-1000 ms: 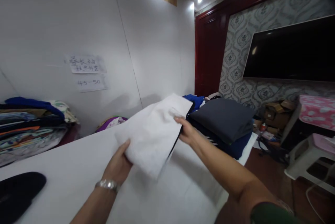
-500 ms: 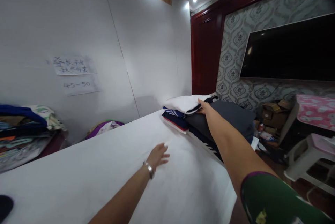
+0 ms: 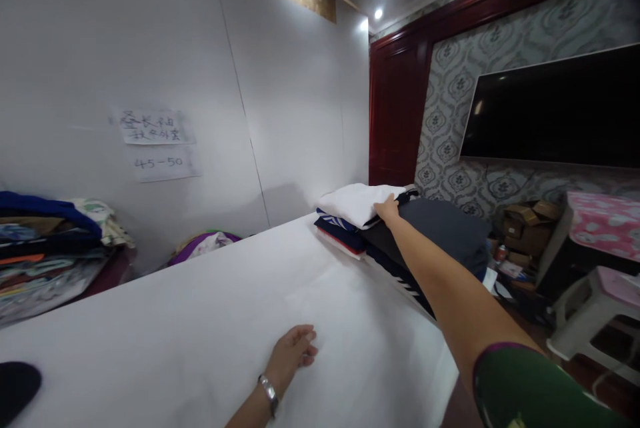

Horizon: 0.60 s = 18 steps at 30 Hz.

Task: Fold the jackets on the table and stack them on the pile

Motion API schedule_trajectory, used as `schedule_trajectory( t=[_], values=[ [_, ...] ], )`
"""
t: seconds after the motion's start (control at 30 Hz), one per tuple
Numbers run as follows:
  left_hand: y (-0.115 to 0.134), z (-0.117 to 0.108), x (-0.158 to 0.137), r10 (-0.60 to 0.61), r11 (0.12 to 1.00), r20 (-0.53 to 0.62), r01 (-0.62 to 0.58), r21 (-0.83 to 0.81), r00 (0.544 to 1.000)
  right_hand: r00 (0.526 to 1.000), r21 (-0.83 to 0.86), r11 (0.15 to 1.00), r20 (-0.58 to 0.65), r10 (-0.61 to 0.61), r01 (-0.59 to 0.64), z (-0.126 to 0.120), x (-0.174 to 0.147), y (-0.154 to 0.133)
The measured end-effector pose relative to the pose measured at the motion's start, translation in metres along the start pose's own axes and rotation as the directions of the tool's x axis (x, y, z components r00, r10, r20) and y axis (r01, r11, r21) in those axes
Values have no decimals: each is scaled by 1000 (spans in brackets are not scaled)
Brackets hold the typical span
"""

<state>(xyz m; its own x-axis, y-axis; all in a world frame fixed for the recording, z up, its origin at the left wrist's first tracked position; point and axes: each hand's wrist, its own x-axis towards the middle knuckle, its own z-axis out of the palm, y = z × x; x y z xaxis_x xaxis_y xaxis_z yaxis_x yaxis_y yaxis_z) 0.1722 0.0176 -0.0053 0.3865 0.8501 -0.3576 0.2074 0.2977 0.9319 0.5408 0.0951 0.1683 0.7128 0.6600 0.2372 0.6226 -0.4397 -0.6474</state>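
A white folded garment (image 3: 355,201) lies on top of a stack of folded clothes at the far right of the white table (image 3: 200,321). My right hand (image 3: 386,208) reaches out to its right-hand edge and is closed on the cloth; some fingertips are hidden. Under it are navy folded clothes (image 3: 340,236) with red and white edges. Beside these, a dark grey garment (image 3: 445,225) bulges past my right forearm. My left hand (image 3: 293,353), with a metal bracelet at the wrist, is over the bare table surface. Its fingers are loosely bent and apart, holding nothing.
Piled clothes (image 3: 45,241) sit beyond the table at the left, by a white wall panel with paper notes (image 3: 157,141). A dark rounded object (image 3: 17,391) shows at the lower left. At the right are a plastic stool (image 3: 595,308), cardboard boxes (image 3: 530,225) and a wall-mounted television (image 3: 550,115).
My left hand has drawn back toward me, its fingers more bent. My right hand stays at the white garment's edge, with more of the hand now on top. The view has tilted slightly.
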Motion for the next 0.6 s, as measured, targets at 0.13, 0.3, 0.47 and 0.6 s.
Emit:
schedule_trajectory(
  t=[0.13, 0.3, 0.47, 0.6],
  values=[
    [2, 0, 0, 7, 1000, -23, -8, -19, 1000, 983, -109, 980, 102, -156, 166, 2, -22, -9],
    [5, -1, -13, -5, 1000, -27, 5, -20, 1000, 936, -179, 925, 173, -307, 336, -1, -65, -19],
    [2, -14, -48, 6, 1000, 16, -6, 18, 1000, 786, -112, 796, 285, -549, 596, 21, -151, -13],
    [4, -41, -84, 71, 995, 1, -71, 70, 997, 513, 169, 666, 512, -689, 726, 55, -235, 12]
  ],
)
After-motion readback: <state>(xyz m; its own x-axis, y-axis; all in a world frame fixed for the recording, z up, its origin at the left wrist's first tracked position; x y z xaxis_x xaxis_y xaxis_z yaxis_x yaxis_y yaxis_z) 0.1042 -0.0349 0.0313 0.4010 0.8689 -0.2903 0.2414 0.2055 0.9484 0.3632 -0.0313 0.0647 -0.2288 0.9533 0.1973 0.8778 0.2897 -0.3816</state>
